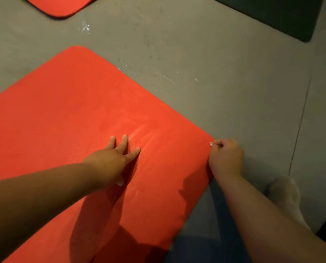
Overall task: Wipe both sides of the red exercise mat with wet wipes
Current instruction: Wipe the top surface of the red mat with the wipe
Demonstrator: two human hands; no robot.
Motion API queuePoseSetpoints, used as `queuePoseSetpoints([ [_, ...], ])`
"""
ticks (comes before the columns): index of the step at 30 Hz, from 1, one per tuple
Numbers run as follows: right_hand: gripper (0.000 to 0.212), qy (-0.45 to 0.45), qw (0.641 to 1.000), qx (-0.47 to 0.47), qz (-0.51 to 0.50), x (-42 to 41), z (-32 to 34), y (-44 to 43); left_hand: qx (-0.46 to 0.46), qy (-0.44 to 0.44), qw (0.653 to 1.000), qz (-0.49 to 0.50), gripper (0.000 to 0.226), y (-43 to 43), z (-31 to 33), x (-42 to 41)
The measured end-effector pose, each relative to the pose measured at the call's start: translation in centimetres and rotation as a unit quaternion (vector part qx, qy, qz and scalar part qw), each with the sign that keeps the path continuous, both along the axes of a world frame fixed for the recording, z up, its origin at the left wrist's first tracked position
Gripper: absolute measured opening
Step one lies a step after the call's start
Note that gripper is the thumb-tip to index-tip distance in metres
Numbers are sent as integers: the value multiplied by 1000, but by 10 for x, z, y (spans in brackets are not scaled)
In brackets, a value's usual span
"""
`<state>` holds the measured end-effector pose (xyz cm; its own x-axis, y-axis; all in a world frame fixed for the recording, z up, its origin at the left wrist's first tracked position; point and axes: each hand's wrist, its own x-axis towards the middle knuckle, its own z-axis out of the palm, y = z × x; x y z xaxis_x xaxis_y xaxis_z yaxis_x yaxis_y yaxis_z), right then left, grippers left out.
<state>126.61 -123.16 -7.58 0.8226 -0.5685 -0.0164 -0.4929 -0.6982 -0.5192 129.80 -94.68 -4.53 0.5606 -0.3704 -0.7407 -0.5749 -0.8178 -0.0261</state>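
Red mat under left hand, fingers straight; right hand fingers curled round its corner.

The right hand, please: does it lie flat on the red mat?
No, the right hand is curled, gripping the red mat at its corner.

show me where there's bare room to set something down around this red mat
Widest bare floor lies beyond the red mat, between the second red mat and the dark mat. The mat's far half is bare too. Crowded at the near right corner: left hand presses flat, right hand grips the edge, socked foot beside it.
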Motion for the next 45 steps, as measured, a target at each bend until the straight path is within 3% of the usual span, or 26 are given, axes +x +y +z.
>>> queuePoseSetpoints([
  [3, 15, 18, 989, 2, 146, 35, 0, 34, -2, 0, 1000, -4, 106, 1, -3, 0],
  [6, 16, 108, 950, -51, 287, 59, 8, 41, -7, 2, 1000, -4, 105, 0, 0, -1],
  [8, 17, 209, 882, -121, 404, 63, 28, 20, -11, 7, 1000, 5, 103, 0, 2, -1],
  [11, 16, 355, 740, -197, 537, 52, 59, -25, -3, 21, 1000, 5, 104, -4, 7, 0],
  [12, 16, 375, 709, -201, 563, 46, 66, -36, 8, 27, 1000, 4, 105, -7, 9, 1],
  [13, 16, 379, 700, -197, 572, 40, 71, -43, 19, 31, 999, 1, 105, -10, 10, 3],
  [22, 18, 181, 844, -153, 481, 101, 31, 18, 20, 54, 998, -33, 101, -19, 35, 39],
  [24, 16, 171, 838, -163, 492, 111, 33, 23, 31, 52, 998, -27, 102, -17, 37, 48],
  [29, 20, 256, 803, -166, 512, 88, 36, -3, 29, 26, 999, 11, 108, -16, 40, 53],
  [35, 16, 160, 853, -128, 480, 104, 29, 12, 43, 29, 990, 129, 127, -25, 12, -5],
  [38, 17, 161, 874, -120, 442, 83, 30, 7, 31, 18, 989, 142, 127, -25, 12, -6],
  [42, 18, 212, 859, -108, 454, 29, 34, -27, 39, 5, 990, 132, 127, -23, 12, -4],
  [45, 18, 183, 856, -85, 476, 31, 32, -30, 40, 2, 990, 138, 127, -23, 12, -7],
])
